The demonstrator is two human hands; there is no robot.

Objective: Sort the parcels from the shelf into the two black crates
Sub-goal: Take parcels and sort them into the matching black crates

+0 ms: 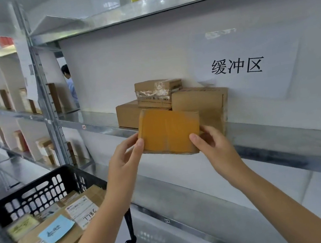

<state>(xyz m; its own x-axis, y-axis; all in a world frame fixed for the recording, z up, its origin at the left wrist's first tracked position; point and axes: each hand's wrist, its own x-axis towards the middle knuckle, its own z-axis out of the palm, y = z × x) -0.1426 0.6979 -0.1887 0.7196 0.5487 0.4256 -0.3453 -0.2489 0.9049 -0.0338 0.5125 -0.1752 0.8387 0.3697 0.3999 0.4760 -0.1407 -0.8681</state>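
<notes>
Parcel (168,132) between left hand (125,158) and right hand (211,144)

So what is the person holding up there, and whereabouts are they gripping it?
A small brown parcel, held in front of the shelf. The left hand pinches its lower left corner, and the right hand pinches its lower right corner.

I hold a parcel (168,132) between my left hand (123,158) at its left edge and my right hand (211,144) at its right edge, just before the shelf (96,121). Behind it on the shelf stand a low box (127,114) on the left, a taller box (200,102) on the right, and a small box (157,92) on the low one. A paper sign (247,63) hangs on the back panel to their right. The crate (39,186) sits below left, with a note (55,229) on the parcels in it.
</notes>
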